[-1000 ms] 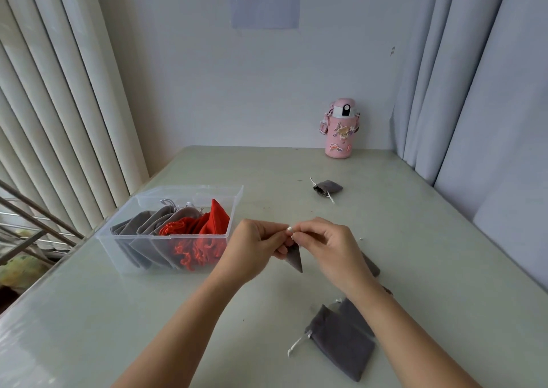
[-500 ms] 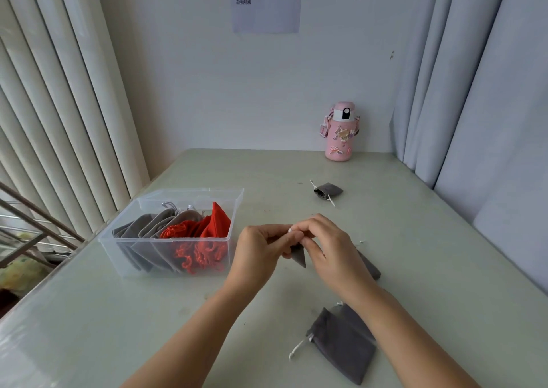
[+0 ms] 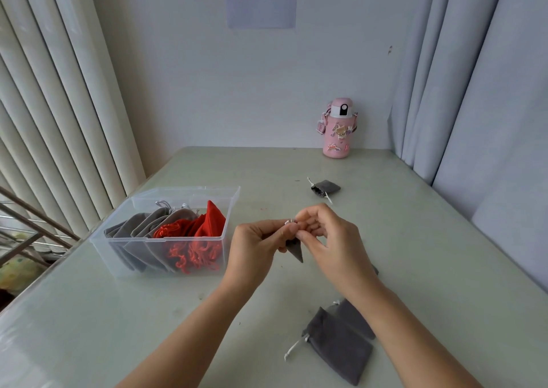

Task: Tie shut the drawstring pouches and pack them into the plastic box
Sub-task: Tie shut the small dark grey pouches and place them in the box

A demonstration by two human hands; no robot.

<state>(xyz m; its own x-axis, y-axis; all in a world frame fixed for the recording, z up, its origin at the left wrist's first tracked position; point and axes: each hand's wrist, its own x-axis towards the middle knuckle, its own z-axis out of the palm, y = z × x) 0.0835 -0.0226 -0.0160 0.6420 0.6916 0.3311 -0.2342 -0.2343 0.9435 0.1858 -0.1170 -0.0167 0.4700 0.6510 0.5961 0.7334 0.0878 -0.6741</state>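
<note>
A small dark grey drawstring pouch hangs between my hands above the table's middle. My left hand pinches its top and my right hand pinches its light cord; most of the pouch is hidden by my fingers. The clear plastic box stands at the left and holds several grey pouches and red pouches. Two grey pouches lie overlapping near the front, under my right forearm. Another small grey pouch lies farther back.
A pink bottle stands at the table's far edge by the wall. Curtains hang along the right side and vertical blinds along the left. A metal rail shows beyond the table's left edge.
My fingers have kept working the cord at the pouch's top, with my right hand's fingers lifting a little. The hands stay in the same spot.
</note>
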